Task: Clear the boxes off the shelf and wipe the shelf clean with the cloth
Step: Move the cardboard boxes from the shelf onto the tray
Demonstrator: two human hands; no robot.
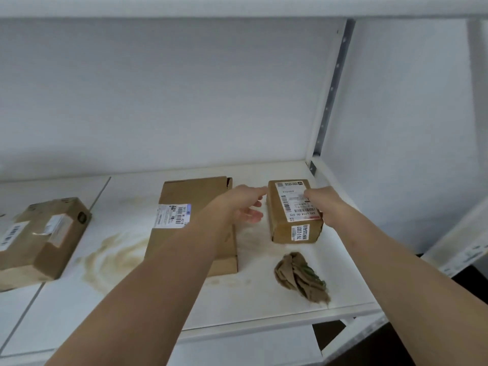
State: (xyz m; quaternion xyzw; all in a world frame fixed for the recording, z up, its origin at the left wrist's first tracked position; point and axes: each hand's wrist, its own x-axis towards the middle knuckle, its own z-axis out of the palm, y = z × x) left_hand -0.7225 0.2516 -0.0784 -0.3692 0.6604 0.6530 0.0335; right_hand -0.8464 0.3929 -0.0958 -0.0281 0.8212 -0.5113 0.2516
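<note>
From the head view, both hands reach for the small box [294, 211] standing between them on the stained shelf [264, 299], left hand [244, 204] with fingers spread loose beside it, right hand [320, 200] on its far side, grip hidden; an uneven squeeze could tip it onto the cloth [301, 277] lying nearer than the fingers.

The small box [294, 211] right of centre bears a front sticker [300, 232] reading "76-3-2307"; its top label [295, 200] shows a barcode and "00 015". The flat box [190, 225] at centre has a label [173, 215] reading roughly "501E-M1-A21B". Other print is too blurred.
</note>
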